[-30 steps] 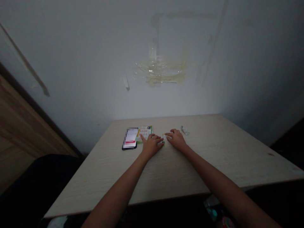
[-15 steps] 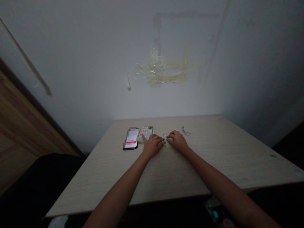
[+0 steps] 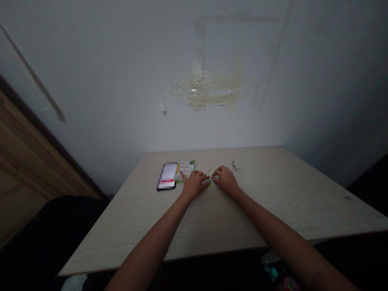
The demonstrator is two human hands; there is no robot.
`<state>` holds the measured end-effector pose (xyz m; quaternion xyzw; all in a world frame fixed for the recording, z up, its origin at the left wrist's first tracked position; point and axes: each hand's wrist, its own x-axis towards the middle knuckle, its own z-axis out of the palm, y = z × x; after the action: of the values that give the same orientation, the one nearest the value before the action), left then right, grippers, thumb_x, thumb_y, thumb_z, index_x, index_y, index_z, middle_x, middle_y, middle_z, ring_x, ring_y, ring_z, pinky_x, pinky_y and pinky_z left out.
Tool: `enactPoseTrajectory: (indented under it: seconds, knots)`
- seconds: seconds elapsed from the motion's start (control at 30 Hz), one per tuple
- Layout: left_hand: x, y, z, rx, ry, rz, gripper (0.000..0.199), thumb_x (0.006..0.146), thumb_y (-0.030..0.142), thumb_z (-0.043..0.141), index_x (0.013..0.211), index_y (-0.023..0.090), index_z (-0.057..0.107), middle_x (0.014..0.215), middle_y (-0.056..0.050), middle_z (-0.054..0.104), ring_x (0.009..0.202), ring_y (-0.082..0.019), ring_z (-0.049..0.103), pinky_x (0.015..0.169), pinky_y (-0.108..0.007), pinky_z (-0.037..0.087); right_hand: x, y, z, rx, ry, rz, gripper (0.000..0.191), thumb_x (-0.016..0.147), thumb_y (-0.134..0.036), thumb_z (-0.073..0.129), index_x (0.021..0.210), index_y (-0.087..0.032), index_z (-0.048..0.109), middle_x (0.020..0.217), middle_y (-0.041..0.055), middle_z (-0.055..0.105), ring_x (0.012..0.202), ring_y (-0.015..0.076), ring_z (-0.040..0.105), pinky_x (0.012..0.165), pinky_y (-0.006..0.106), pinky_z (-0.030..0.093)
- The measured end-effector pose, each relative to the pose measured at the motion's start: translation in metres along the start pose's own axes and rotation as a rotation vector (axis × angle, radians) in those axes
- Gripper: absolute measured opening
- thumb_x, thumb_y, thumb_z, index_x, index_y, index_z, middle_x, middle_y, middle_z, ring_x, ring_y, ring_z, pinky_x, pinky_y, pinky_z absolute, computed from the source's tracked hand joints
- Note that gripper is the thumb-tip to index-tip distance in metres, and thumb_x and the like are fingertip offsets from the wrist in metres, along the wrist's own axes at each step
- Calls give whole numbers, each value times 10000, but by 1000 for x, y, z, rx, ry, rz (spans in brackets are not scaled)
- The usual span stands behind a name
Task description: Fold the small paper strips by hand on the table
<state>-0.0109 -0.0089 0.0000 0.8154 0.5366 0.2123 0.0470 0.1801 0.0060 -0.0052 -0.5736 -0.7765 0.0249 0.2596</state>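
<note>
A small green-and-white paper piece (image 3: 210, 179) lies on the table between my hands, its detail too small to read. My left hand (image 3: 195, 185) has thumb and index fingertips closed at its left edge, while another finger sticks out over a printed booklet (image 3: 185, 166). From the other side, my right hand (image 3: 226, 180) brings its bent thumb and index fingertips together at the right edge. My fingers partly cover the paper piece.
A phone (image 3: 167, 177) with a lit screen lies left of the booklet. Beyond my right hand rests a crumpled wrapper-like piece (image 3: 237, 166). The pale wooden table (image 3: 257, 161) meets a wall (image 3: 145, 101) bearing old tape (image 3: 209, 95).
My right fingertips have shifted slightly left, closer to my left fingertips, and less of the paper piece shows between them. The phone, booklet and wrapper-like piece stay in place.
</note>
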Motion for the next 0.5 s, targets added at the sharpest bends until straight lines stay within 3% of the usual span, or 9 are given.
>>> enactPoseTrajectory:
  seconds: [0.5]
  knots:
    - [1,-3,3,23,-16,3,264,942,467,552,1155,396,691,1206,-7,691,1251,-291,505,1015,-846,-125,0,1,-4,8,-60,-3,276,866,-397,660,1068,-220,724,1145,91,616,1083,238,552,949,353,425]
